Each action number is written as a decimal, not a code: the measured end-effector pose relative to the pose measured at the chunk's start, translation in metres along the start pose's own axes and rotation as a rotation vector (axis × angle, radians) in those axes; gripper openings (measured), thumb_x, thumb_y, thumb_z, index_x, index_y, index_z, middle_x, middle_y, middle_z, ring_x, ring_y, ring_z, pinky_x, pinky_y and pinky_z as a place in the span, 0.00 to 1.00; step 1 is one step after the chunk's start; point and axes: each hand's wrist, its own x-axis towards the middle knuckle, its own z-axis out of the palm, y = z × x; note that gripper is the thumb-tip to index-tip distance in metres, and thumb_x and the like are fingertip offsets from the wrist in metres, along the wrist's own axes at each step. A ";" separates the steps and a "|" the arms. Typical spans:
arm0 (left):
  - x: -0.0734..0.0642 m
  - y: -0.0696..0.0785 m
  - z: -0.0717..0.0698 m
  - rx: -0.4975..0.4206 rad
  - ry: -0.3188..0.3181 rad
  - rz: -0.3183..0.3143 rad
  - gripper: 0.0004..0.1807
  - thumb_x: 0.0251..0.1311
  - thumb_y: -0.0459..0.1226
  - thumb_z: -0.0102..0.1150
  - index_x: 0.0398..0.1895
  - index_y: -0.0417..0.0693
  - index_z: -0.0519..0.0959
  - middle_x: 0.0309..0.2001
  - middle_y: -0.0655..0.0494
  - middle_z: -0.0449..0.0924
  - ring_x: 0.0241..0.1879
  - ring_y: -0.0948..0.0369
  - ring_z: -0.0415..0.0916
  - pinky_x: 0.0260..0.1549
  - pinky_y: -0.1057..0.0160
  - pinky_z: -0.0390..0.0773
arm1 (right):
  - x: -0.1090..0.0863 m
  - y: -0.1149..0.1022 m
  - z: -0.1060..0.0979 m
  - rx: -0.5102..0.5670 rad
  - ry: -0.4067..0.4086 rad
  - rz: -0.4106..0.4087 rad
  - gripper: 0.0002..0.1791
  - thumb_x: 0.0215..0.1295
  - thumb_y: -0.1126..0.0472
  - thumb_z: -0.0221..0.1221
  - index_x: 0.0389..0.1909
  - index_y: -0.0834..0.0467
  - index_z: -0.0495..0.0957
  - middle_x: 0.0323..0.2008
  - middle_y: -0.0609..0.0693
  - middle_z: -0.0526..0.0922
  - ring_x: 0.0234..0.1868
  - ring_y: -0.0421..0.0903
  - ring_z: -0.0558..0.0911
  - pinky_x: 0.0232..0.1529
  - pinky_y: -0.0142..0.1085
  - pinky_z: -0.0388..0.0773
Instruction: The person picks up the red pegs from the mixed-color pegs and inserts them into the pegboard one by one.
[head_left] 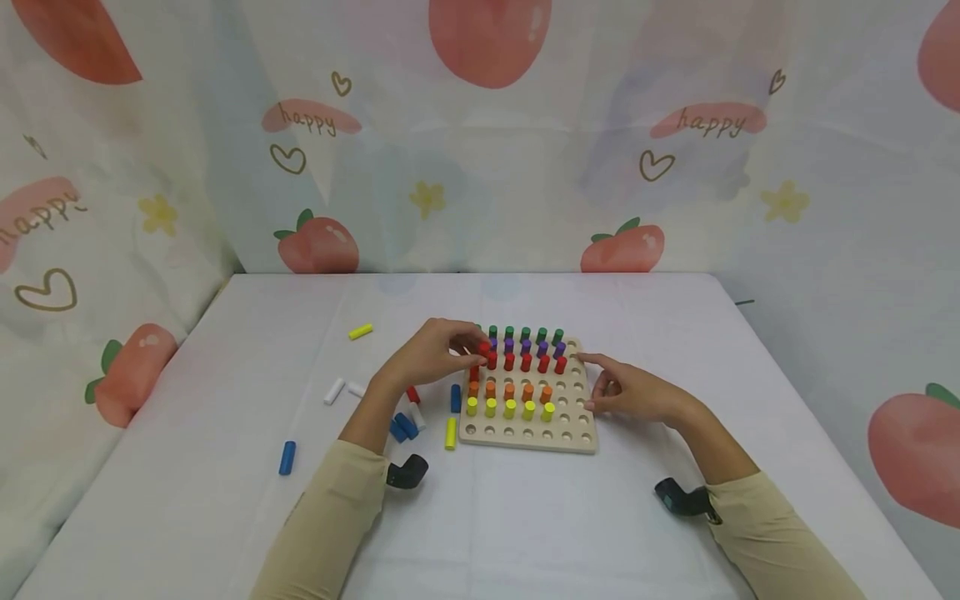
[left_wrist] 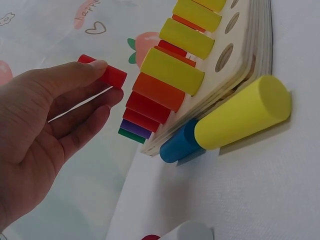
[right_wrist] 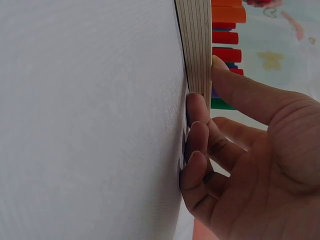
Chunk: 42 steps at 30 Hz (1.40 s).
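My left hand [head_left: 426, 357] pinches a red peg [left_wrist: 115, 77] between thumb and fingertips, over the left side of the wooden pegboard [head_left: 528, 443]. In the left wrist view this peg is tilted and stands apart from the pegs in the board. Rows of green, purple, red, orange [head_left: 509, 391] and yellow pegs [head_left: 510, 409] stand upright in the holes. At the board's right edge, my right hand [head_left: 637, 390] holds on, its thumb [right_wrist: 227, 75] at the top face and its other fingers curled against the side. The left hand covers part of the board's back left corner.
Loose pegs lie left of the board: a blue peg [head_left: 456, 398] and a yellow peg [head_left: 451, 434] close beside it, several blue, white and red ones near the left forearm. Farther out lie a yellow peg [head_left: 361, 331] and a blue peg [head_left: 287, 457] on the white cloth.
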 end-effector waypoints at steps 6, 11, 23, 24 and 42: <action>0.001 -0.002 0.004 -0.010 -0.015 -0.011 0.14 0.65 0.36 0.71 0.53 0.47 0.85 0.42 0.61 0.85 0.43 0.63 0.80 0.48 0.67 0.80 | 0.001 -0.001 0.001 0.003 -0.001 -0.008 0.46 0.67 0.55 0.70 0.80 0.57 0.56 0.37 0.51 0.76 0.36 0.50 0.74 0.35 0.40 0.72; 0.002 -0.001 0.006 -0.010 -0.034 -0.017 0.14 0.66 0.36 0.70 0.53 0.47 0.85 0.42 0.61 0.85 0.44 0.63 0.80 0.50 0.66 0.80 | 0.000 0.000 0.000 0.011 -0.007 -0.010 0.46 0.68 0.55 0.70 0.80 0.57 0.56 0.38 0.52 0.76 0.37 0.50 0.74 0.35 0.40 0.72; 0.002 -0.002 0.010 -0.039 -0.082 -0.029 0.13 0.67 0.35 0.69 0.54 0.46 0.85 0.45 0.60 0.86 0.46 0.64 0.82 0.51 0.65 0.80 | 0.000 -0.001 -0.001 0.001 -0.004 -0.011 0.46 0.68 0.55 0.69 0.80 0.58 0.56 0.38 0.52 0.77 0.37 0.49 0.74 0.36 0.39 0.72; 0.002 -0.002 0.011 -0.042 -0.082 -0.028 0.13 0.67 0.35 0.69 0.54 0.45 0.85 0.45 0.59 0.86 0.46 0.64 0.82 0.51 0.65 0.80 | 0.000 -0.001 0.000 0.003 -0.003 -0.009 0.46 0.68 0.55 0.69 0.80 0.58 0.56 0.38 0.52 0.77 0.37 0.49 0.74 0.36 0.39 0.72; 0.004 -0.002 0.019 -0.049 -0.116 -0.083 0.12 0.67 0.35 0.69 0.52 0.47 0.86 0.42 0.61 0.86 0.43 0.64 0.81 0.49 0.66 0.81 | -0.001 -0.003 -0.001 0.018 -0.006 -0.019 0.46 0.68 0.56 0.70 0.80 0.59 0.56 0.37 0.52 0.76 0.37 0.50 0.74 0.36 0.40 0.72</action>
